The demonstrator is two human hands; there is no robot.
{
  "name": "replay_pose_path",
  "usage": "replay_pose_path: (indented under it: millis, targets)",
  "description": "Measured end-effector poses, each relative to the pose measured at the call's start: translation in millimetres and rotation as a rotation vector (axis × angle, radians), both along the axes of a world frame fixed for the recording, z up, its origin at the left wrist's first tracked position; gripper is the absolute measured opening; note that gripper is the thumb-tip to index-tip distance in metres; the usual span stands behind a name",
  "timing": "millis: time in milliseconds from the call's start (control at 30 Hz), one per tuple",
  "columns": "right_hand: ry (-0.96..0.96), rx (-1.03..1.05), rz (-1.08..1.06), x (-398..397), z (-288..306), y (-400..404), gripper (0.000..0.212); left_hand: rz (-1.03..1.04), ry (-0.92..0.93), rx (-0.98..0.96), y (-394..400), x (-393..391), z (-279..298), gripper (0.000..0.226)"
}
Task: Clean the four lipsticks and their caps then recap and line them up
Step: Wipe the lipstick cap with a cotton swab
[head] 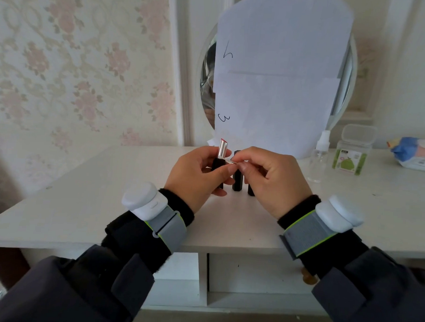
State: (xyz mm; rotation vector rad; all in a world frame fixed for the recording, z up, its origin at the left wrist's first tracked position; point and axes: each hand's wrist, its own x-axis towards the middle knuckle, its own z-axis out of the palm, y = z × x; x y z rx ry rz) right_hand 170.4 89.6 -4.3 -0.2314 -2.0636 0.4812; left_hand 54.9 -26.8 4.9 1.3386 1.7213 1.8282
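My left hand (198,175) grips an uncapped lipstick (222,149) upright above the white dressing table (108,180); its silver tube and red tip stick out above my fingers, its black base sits in my palm. My right hand (271,180) pinches a thin white swab (231,161) whose tip touches the silver tube near its base. Behind my hands two black lipstick pieces (236,181) stand on the table, partly hidden, the second one (251,189) showing only its bottom. Whether more pieces stand behind my hands is hidden.
A round mirror (205,70) covered with white paper (281,73) stands at the back. To the right are a small clear spray bottle (319,155), a clear box with a green label (352,152) and a pack of wipes (416,152). Drawers sit below the table's front edge.
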Motion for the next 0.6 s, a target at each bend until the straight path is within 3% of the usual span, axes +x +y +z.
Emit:
replay_pose_path:
  millis: [600]
  targets:
    - [0.056,0.009,-0.088,2.7,2.9,-2.4,0.012,-0.031,-0.036,-0.029,-0.5,3.9,0.8,0.018]
